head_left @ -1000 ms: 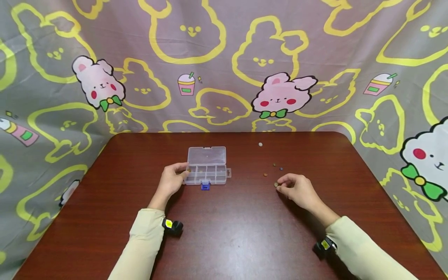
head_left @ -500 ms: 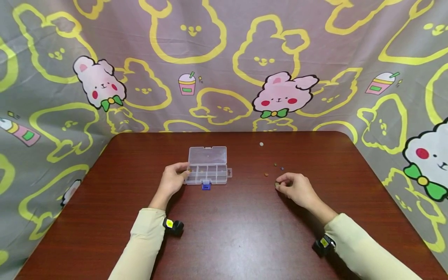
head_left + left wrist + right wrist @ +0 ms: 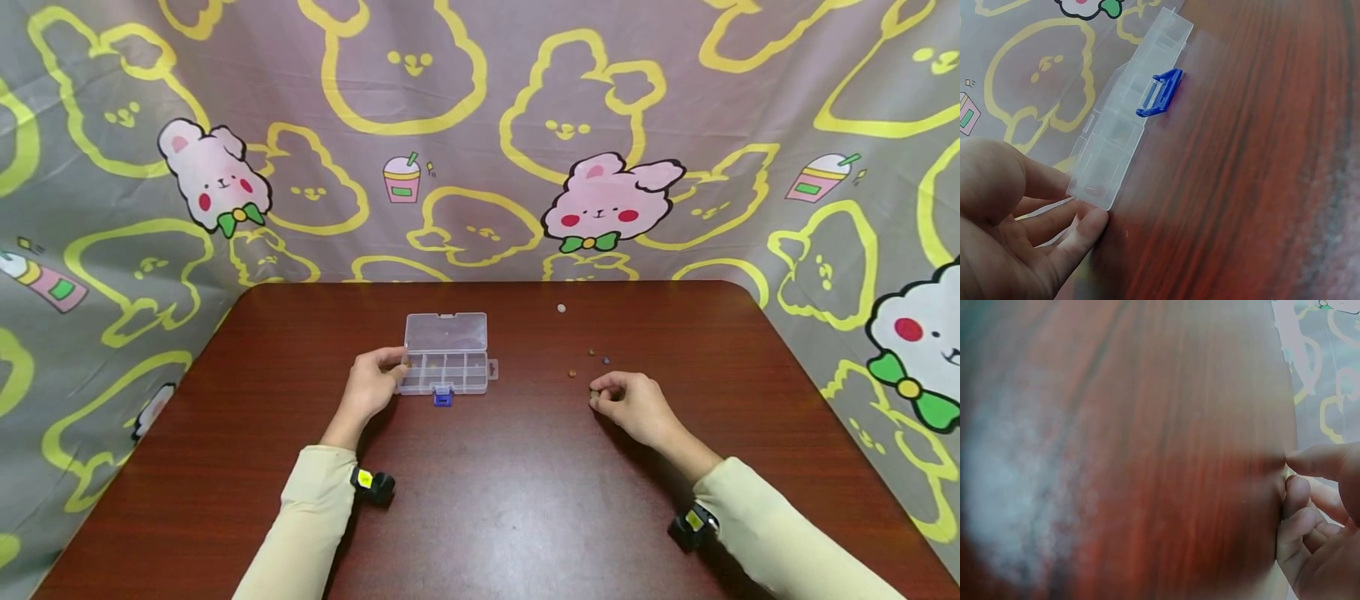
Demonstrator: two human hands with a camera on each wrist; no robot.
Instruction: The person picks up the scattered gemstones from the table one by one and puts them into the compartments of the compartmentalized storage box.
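A clear plastic compartment box stands with its lid raised at the back and a blue latch at the front. My left hand grips the box's left end, thumb at the near corner, as the left wrist view also shows. Small yellowish bits show faintly in its left compartments. Over on the right, my right hand pinches a small brownish bead between thumb and fingertips, low over the table. The fingers cover most of the bead, and the right wrist view barely shows it.
Loose small beads lie beyond my right hand: an orange one, a greenish one and a blue one. A white bead lies near the far edge of the brown table. A patterned curtain hangs behind.
My right fingertips have closed further around the brownish bead, which now shows less. My left hand stays on the box. The whole view has shifted very slightly.
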